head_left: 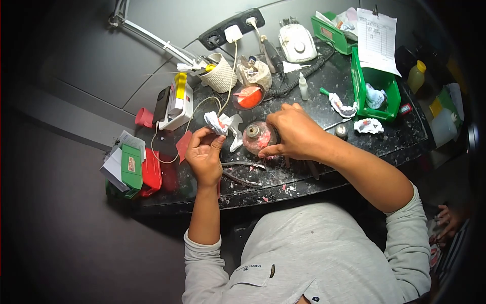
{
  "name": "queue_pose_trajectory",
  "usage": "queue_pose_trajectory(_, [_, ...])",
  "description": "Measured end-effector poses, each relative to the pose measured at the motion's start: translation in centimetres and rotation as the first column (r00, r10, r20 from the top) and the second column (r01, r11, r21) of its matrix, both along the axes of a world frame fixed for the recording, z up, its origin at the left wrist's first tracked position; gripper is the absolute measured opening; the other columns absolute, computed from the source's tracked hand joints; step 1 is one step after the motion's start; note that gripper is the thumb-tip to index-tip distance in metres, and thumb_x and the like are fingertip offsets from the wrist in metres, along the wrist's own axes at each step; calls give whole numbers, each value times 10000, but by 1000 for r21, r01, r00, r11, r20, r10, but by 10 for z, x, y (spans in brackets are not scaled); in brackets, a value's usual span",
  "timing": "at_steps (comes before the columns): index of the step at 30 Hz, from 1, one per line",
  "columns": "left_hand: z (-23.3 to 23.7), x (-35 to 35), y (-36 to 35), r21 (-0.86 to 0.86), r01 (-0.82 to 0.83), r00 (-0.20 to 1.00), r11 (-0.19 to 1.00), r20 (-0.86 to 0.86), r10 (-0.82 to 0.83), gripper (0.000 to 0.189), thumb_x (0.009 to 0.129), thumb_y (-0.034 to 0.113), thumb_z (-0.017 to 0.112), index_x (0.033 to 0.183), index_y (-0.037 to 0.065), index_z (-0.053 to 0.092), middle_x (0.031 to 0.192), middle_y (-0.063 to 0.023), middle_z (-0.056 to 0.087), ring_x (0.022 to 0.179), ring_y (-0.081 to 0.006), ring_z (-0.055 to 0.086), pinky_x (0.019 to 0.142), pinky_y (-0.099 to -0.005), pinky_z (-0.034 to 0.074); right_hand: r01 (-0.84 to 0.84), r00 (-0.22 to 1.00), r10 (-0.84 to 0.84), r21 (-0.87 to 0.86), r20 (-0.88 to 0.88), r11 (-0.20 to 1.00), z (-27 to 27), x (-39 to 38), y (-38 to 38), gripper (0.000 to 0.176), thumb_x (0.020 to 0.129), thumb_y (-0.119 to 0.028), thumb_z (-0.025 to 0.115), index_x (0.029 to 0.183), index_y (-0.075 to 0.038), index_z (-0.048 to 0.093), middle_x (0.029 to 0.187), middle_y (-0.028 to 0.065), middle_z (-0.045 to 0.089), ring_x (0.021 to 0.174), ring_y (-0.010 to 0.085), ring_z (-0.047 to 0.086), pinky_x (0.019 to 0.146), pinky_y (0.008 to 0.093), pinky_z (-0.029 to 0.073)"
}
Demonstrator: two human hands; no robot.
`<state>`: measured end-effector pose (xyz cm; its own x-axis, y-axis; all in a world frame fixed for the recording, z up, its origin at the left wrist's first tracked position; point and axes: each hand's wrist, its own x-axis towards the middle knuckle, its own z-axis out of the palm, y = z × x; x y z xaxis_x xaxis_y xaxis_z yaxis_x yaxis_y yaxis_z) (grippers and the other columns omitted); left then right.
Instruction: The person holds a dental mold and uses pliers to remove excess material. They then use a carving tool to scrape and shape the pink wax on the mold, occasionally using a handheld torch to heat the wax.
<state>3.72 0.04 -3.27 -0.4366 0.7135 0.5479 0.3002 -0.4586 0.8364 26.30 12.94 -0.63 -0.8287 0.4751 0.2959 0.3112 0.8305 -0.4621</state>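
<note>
My left hand [204,157] is raised over the left part of the black worktop, its fingers and thumb closed on a small white plaster piece with some pink-red on it [216,123]. To the right, my right hand [296,133] reaches around the far right side of a round glass burner [256,137] with a metal neck, its fingers curved and thumb at the near side. Crumpled white tissue [235,133] lies between the two hands. Below it rests a curved metal tool [242,175].
A green bin [378,96], plaster models [368,126] and a small dropper bottle [303,86] stand at the right. A woven cup [219,73] and orange-red bowl [249,96] are behind. Green and red bins [132,169] sit left. Another person's hand [448,221] shows far right.
</note>
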Motion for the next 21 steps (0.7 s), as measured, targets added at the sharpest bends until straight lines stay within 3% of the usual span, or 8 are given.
queue_pose_trajectory(5, [1, 0, 1, -48, -5, 999, 999, -50, 3, 288, 857, -133, 710, 1122, -48, 639, 1128, -101, 683, 1034, -167, 676, 941, -305, 541, -41, 998, 40, -28, -40, 999, 0, 4, -4, 608, 700, -527, 859, 882, 32, 702, 850, 209, 714, 949, 373, 655, 908, 452, 464])
queue_pose_trajectory(7, [0, 1, 2, 14, 37, 998, 999, -46, -36, 318, 868, -139, 690, 1165, -52, 616, 1137, -154, 697, 1021, -212, 697, 958, -340, 543, -48, 999, 49, -27, 13, 998, 1, 6, -5, 602, 715, -514, 853, 941, 22, 699, 858, 179, 700, 963, 354, 613, 911, 438, 441])
queue_pose_trajectory(10, [1, 5, 1, 30, 50, 996, 998, -78, -48, 316, 865, -146, 685, 1162, -55, 623, 1191, -166, 672, 1039, -228, 694, 964, -351, 542, -75, 997, 75, -28, 4, 997, -1, 8, -3, 598, 721, -516, 847, 936, 22, 701, 848, 175, 705, 968, 349, 613, 906, 436, 440])
queue_pose_trajectory(17, [10, 6, 0, -1, 113, 986, 994, -123, -112, 294, 855, -151, 690, 1123, -42, 646, 1195, -126, 653, 1060, -209, 687, 960, -338, 540, -91, 995, 91, -28, 30, 995, -4, 13, -3, 546, 756, -488, 825, 949, 10, 709, 858, 159, 714, 976, 345, 611, 901, 439, 437])
queue_pose_trajectory(21, [9, 4, 1, 1, 102, 985, 995, -137, -101, 283, 858, -153, 687, 1112, -36, 649, 1198, -123, 646, 1056, -205, 689, 960, -331, 539, -69, 997, 69, 24, -28, 997, -6, 17, -4, 452, 757, -426, 838, 852, 2, 730, 848, 158, 729, 979, 333, 639, 897, 435, 453])
